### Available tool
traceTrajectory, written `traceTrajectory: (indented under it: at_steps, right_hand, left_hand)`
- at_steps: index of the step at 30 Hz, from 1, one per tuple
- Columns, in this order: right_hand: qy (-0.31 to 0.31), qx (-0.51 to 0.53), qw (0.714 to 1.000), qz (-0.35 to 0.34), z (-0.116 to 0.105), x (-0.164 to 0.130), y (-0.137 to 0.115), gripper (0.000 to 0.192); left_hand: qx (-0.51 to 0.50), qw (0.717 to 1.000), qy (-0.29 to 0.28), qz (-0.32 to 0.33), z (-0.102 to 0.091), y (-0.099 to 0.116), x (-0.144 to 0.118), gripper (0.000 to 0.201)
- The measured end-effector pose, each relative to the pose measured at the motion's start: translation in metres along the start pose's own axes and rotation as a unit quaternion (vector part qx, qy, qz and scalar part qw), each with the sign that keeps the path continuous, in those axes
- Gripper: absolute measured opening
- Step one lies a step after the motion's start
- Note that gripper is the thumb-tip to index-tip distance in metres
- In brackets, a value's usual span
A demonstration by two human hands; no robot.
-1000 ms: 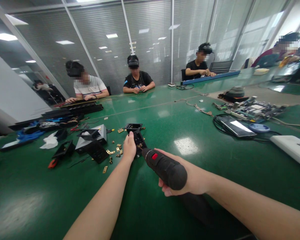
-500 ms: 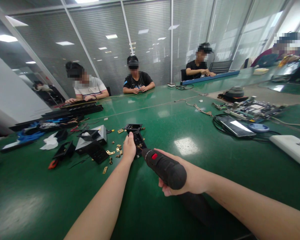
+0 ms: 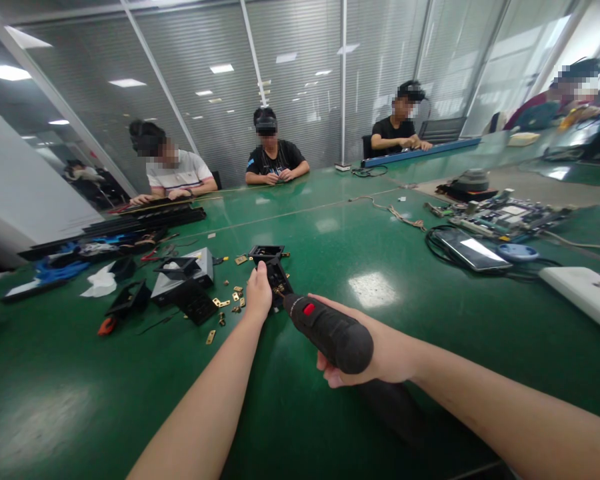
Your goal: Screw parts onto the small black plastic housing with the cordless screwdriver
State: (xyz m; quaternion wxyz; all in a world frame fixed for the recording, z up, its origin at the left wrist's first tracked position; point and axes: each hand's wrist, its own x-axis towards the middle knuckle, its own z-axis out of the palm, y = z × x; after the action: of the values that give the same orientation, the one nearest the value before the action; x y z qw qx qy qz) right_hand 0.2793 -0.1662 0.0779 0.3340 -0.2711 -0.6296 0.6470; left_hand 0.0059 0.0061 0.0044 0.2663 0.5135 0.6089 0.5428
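In the head view, a black electric screwdriver (image 3: 330, 332) was held in the closed grip of the right hand (image 3: 380, 357), its long axis pointed forward and to the left, toward a small black housing (image 3: 279, 281) on the green worktop (image 3: 380, 320). The housing was steadied by the left hand (image 3: 258, 295), the nearer hand, its grip closed on the housing's left edge. Brass hinges (image 3: 225, 304) were scattered just left of it.
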Motion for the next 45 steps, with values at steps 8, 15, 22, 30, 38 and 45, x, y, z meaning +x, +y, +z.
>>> traceTrajectory:
  at_steps: [8, 15, 22, 30, 38, 45]
  right_hand:
    - [0.002, 0.001, 1.0, -0.015, -0.0003, -0.0003, 0.0033, 0.147]
    - [0.004, -0.013, 1.0, -0.018, 0.001, 0.0008, -0.0036, 0.144]
    - [0.004, -0.015, 0.999, -0.04, 0.0012, 0.0013, -0.0002, 0.135]
    - [0.006, -0.026, 0.999, -0.022, 0.0016, 0.0009, -0.0018, 0.137]
    - [-0.001, -0.018, 1.0, -0.012, 0.0008, 0.0004, -0.0023, 0.143]
    - [-0.005, -0.016, 1.0, -0.007, 0.0016, 0.001, -0.0052, 0.141]
  left_hand:
    - [0.003, 1.0, 0.009, -0.007, 0.0004, -0.0005, 0.0006, 0.067]
    - [0.006, 1.0, 0.009, -0.012, 0.0, 0.0056, -0.0025, 0.066]
    - [0.001, 1.0, 0.003, 0.001, 0.0015, -0.0009, 0.0003, 0.068]
    - [-0.003, 1.0, 0.004, -0.006, 0.0008, 0.0018, -0.0015, 0.064]
    - [0.003, 1.0, 0.003, -0.007, 0.0005, 0.0066, -0.0036, 0.067]
    - [0.001, 1.0, 0.004, -0.012, 0.0008, 0.0051, -0.0029, 0.068]
